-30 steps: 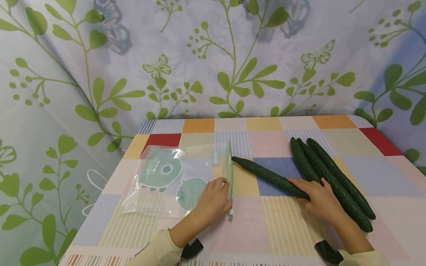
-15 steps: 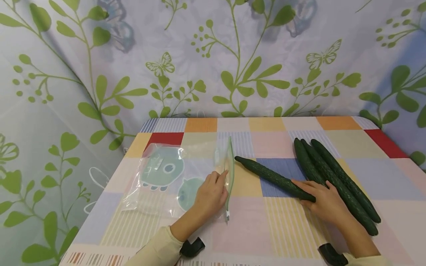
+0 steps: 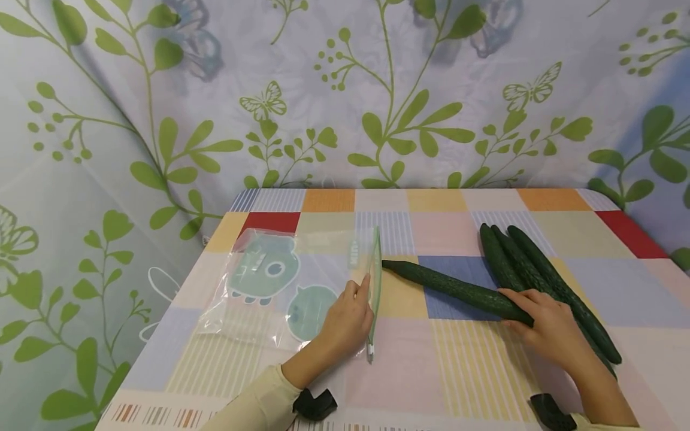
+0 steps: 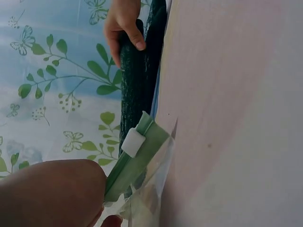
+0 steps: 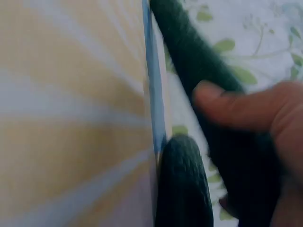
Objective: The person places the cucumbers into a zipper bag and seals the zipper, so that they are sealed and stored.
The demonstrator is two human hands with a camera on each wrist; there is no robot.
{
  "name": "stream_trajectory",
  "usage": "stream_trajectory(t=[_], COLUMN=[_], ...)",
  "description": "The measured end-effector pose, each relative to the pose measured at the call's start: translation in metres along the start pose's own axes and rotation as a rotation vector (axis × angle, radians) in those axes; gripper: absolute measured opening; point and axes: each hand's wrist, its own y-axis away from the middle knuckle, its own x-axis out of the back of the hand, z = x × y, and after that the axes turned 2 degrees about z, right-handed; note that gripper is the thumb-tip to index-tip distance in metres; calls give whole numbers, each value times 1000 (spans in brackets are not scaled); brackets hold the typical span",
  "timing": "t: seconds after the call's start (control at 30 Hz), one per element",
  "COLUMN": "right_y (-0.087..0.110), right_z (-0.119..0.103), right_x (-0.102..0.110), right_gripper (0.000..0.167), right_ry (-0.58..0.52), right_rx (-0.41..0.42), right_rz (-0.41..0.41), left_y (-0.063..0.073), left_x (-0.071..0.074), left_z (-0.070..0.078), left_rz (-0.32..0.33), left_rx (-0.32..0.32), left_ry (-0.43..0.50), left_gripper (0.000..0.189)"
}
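A clear plastic zip bag (image 3: 329, 248) printed with pale green cartoon creatures lies flat on the table's left half. My left hand (image 3: 345, 317) holds it near its green zip edge (image 3: 377, 257), index finger along the strip. A white slider (image 4: 133, 143) sits on that strip in the left wrist view. My right hand (image 3: 552, 329) grips a dark green cucumber (image 3: 453, 287) by its near end, thumb (image 5: 210, 97) across it. The cucumber's far tip is close to the zip edge; whether they touch I cannot tell. More cucumbers (image 3: 571, 287) lie side by side beyond the right hand, partly hidden by it.
A patchwork-patterned cloth (image 3: 399, 365) covers the table. Behind it hangs a curtain (image 3: 302, 72) with green leaves and butterflies. White cord loops (image 3: 162, 275) show past the table's left edge.
My right hand has shifted right and now grips the cucumber, whose near end appears raised. My left hand's index finger has moved up along the zip edge, which now bows slightly.
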Motion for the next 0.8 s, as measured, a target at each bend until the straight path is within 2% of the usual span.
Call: stream_trajectory(t=[0.07, 0.1, 0.2, 0.4, 0.5, 0.67, 0.8], right_y=[1, 1, 2, 7, 5, -7, -21], right_z=[3, 4, 5, 5, 4, -2, -10], right_x=[-2, -3, -2, 3, 4, -2, -10], right_gripper=[66, 68, 71, 71, 71, 73, 69], right_ry=[-3, -7, -34, -104, -98, -88, -94], right_rx=[61, 81, 91, 21, 14, 70, 125], right_rz=[140, 184, 246, 251, 245, 229, 222], left_y=[0, 0, 0, 1, 1, 0, -1], left_x=[1, 1, 2, 3, 3, 4, 7], left_z=[0, 0, 0, -1, -2, -1, 1], left_rz=[-10, -11, -16, 8, 18, 16, 42], left_rx=[5, 5, 5, 3, -3, -27, -71], left_ry=[-4, -3, 2, -16, -28, -38, -58], left_gripper=[53, 53, 54, 55, 55, 54, 52])
